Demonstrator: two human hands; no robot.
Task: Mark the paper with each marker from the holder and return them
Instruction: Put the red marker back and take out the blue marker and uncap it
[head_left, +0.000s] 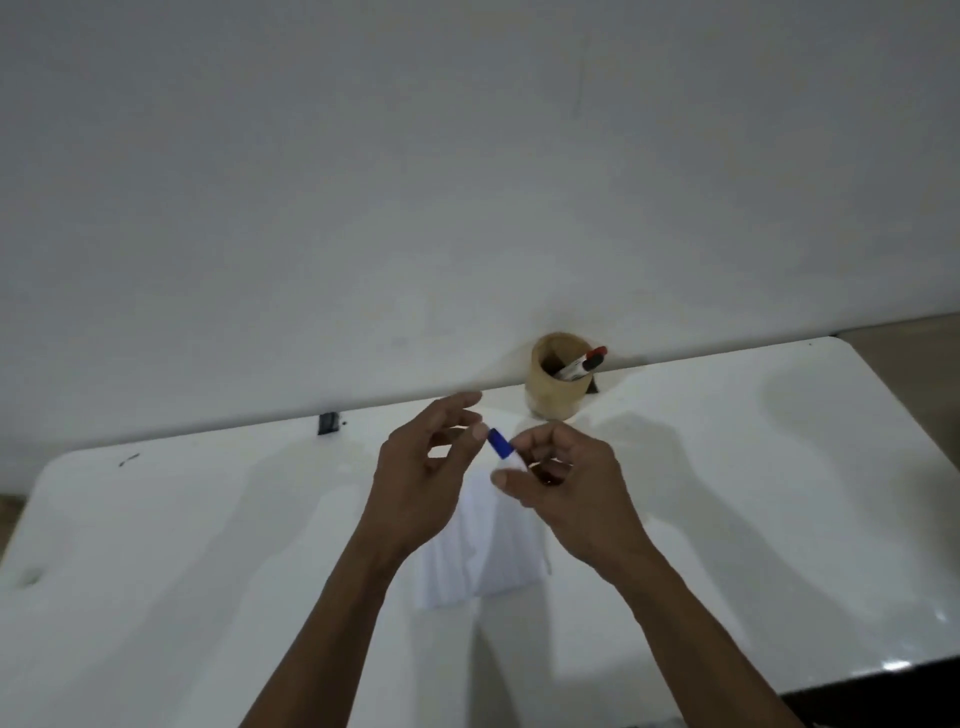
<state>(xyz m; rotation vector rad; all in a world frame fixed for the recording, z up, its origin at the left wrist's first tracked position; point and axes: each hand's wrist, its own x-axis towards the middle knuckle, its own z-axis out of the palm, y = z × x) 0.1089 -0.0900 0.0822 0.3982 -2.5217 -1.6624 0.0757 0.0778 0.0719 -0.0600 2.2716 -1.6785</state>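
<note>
A white marker with a blue cap (501, 446) is held above the paper between both hands. My right hand (563, 480) grips its white barrel. The fingertips of my left hand (423, 475) touch the blue cap end. A white sheet of paper (485, 553) lies on the table under the hands, partly hidden by them. The round tan holder (553, 382) stands at the table's far edge, just beyond my right hand. Two markers lean in the holder, a red-capped one (597, 353) and a black-capped one (589, 365).
The white glossy table (727, 493) reaches to a pale wall. A small black clip (328, 423) sits on the far edge at the left, and a dark smudge (128, 460) marks the far left corner. The table's right edge falls off near the frame's lower right.
</note>
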